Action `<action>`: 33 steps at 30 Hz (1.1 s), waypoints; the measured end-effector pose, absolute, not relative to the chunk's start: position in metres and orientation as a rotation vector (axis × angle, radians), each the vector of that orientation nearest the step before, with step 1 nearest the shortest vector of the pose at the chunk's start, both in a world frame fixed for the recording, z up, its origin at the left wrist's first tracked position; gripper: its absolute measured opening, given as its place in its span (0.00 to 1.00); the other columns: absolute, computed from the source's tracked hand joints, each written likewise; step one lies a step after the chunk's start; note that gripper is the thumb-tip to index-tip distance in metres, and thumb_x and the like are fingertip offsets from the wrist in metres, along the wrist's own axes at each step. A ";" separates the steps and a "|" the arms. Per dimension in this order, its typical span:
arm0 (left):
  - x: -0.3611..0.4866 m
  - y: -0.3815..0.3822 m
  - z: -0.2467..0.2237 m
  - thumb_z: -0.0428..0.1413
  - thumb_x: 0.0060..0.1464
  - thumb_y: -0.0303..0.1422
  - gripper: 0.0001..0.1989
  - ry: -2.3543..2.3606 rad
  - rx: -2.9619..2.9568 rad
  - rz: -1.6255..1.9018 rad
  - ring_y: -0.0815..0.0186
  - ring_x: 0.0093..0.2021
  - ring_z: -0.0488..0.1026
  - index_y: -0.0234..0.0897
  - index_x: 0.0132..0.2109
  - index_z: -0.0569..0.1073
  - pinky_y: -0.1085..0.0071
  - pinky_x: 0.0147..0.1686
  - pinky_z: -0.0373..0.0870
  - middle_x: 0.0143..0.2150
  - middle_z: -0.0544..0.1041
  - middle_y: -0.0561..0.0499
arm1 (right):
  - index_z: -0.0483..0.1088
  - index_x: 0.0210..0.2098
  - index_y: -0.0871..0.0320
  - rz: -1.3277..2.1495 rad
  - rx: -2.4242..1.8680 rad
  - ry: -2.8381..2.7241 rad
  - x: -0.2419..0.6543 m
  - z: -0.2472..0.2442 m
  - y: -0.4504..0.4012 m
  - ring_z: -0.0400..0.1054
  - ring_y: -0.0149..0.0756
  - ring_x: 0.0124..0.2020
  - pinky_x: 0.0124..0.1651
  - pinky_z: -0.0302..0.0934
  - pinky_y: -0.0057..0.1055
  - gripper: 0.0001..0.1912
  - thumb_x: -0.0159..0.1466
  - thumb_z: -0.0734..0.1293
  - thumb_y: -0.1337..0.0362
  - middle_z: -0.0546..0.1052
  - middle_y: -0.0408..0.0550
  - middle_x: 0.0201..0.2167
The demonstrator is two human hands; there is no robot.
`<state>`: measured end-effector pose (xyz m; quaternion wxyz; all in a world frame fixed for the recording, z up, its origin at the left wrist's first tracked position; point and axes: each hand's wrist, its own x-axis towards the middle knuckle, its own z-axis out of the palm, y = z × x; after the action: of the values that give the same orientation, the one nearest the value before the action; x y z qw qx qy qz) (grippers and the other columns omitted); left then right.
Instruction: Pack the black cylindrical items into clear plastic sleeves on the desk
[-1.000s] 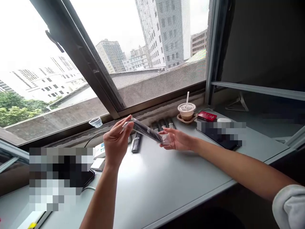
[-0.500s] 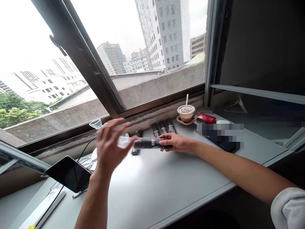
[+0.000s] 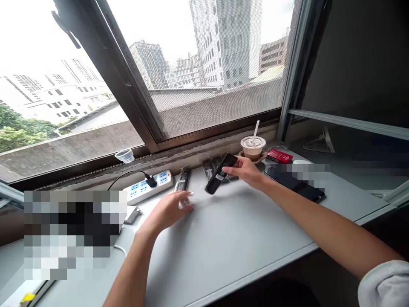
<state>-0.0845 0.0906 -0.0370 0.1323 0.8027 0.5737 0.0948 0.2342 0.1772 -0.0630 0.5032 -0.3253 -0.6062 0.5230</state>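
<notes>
My right hand (image 3: pixel 245 171) pinches the upper end of a slim black bar-shaped object (image 3: pixel 219 177) with a small white label. It tilts above the desk, and its exact kind cannot be made out. My left hand (image 3: pixel 171 209) lies lower and to the left, thumb and fingers curled around what looks like a clear plastic wrapper (image 3: pixel 184 203), faint and partly hidden. Behind the right hand's object, similar black items in clear wrap (image 3: pixel 209 169) lie on the desk by the wall. Another wrapped black item (image 3: pixel 183 179) rests beyond my left hand.
A white power strip (image 3: pixel 137 189) with a black plug stands left. On the sill sits a clear plastic cup (image 3: pixel 125 156). A drink with a straw (image 3: pixel 253 147), a red box (image 3: pixel 279 155) and a dark tablet-like item (image 3: pixel 295 185) are at right on the grey desk (image 3: pixel 236 238).
The black object has swung from level to steeply tilted and moved slightly right, now apparently out of its clear wrap. My left hand has dropped lower and its fingers have curled in.
</notes>
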 end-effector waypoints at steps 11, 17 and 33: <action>-0.063 0.082 -0.038 0.59 0.61 0.47 0.28 1.614 2.409 0.307 0.56 0.50 0.78 0.48 0.66 0.71 0.62 0.50 0.73 0.53 0.80 0.47 | 0.73 0.45 0.54 0.972 -0.713 -1.546 0.220 -0.064 0.158 0.75 0.42 0.44 0.47 0.72 0.37 0.19 0.63 0.74 0.49 0.78 0.48 0.41; -0.058 0.079 -0.034 0.58 0.63 0.43 0.22 1.543 2.424 0.321 0.58 0.49 0.78 0.48 0.63 0.74 0.63 0.49 0.73 0.52 0.80 0.48 | 0.73 0.43 0.59 1.248 -0.654 -1.934 0.221 -0.080 0.161 0.73 0.40 0.40 0.44 0.68 0.34 0.17 0.64 0.73 0.52 0.78 0.47 0.38; -0.050 0.073 -0.030 0.59 0.63 0.38 0.19 1.406 2.505 0.339 0.59 0.47 0.78 0.48 0.60 0.75 0.64 0.48 0.73 0.51 0.80 0.48 | 0.68 0.46 0.55 1.160 -0.752 -2.010 0.220 -0.079 0.154 0.72 0.37 0.39 0.42 0.66 0.32 0.15 0.70 0.67 0.51 0.77 0.44 0.37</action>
<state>-0.0505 0.0732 -0.0298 0.1244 0.8593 0.4824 0.1162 0.2203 0.1539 -0.0787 0.3440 -0.2896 -0.7736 0.4465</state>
